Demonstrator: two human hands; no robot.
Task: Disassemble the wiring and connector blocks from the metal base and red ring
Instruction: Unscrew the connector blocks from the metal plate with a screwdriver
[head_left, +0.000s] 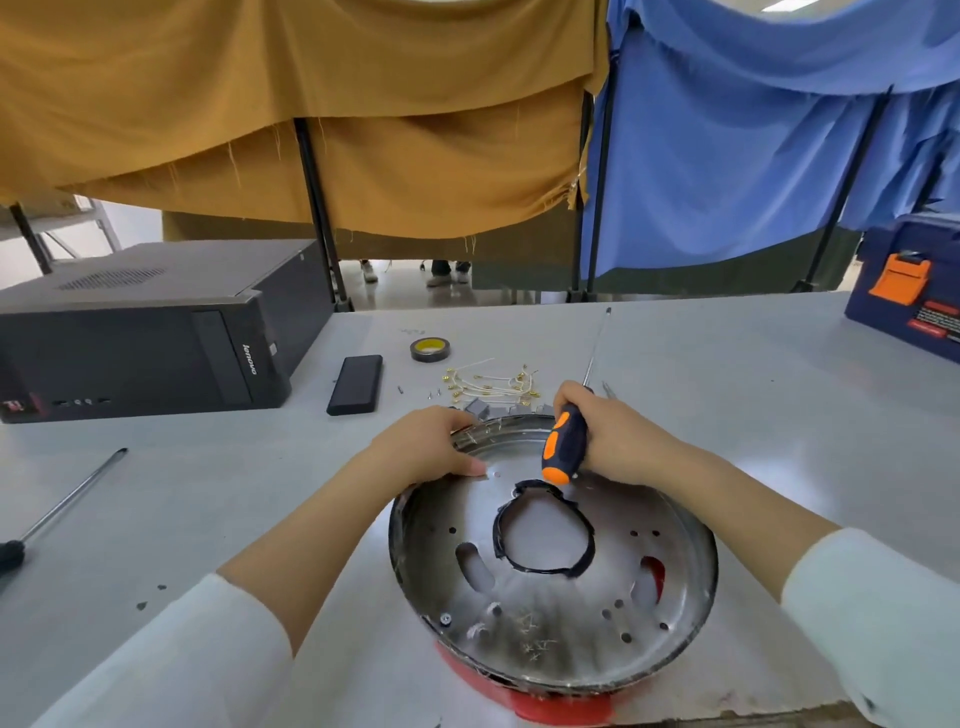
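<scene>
1. The right grip (597, 436) is closed around the screwdriver (563, 441), handle toward the person and shaft pointing away.
2. The left grip (431, 447) lies with fairly straight fingers on the far rim of the metal base (550, 613), holding nothing.
3. The base sits just below both grips on the bench (727, 374), over the red ring (561, 709).
4. Removed wires (488, 384) and grey connector blocks (480, 408) lie just beyond the grips.
5. The step seems late; next probably means turning the tool tip down onto a remaining screw.
</scene>
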